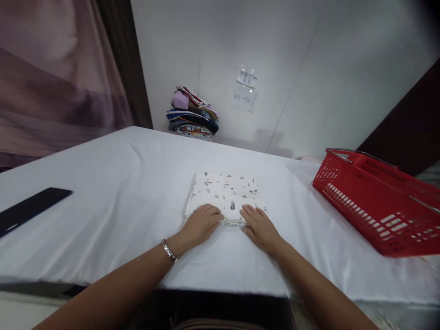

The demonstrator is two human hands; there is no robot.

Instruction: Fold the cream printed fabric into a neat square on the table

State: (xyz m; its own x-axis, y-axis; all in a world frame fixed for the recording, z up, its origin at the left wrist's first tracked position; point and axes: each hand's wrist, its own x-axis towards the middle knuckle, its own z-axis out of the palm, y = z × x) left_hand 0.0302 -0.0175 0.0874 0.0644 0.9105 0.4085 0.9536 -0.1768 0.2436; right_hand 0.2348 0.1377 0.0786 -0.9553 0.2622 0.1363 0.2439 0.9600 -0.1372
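Observation:
A folded white cloth (228, 190) with small dark and grey printed motifs lies flat on the white-covered table. Several layers show along its near edge; whether it is a garment I cannot tell. My left hand (203, 222) rests on its near left corner, fingers stretched over the top and thumb along the front edge. On the near right corner lies my right hand (259, 225), its fingers extended and slightly apart, thumb at the front edge. Both palms face down, and part of the cloth's near corners is hidden under them.
A red plastic basket (374, 206) with metal handles stands at the right. On the left lies a dark flat object (30, 208). A stack of folded clothes (193, 114) sits by the wall behind the table (120, 183). Paper labels (244, 89) hang on the wall.

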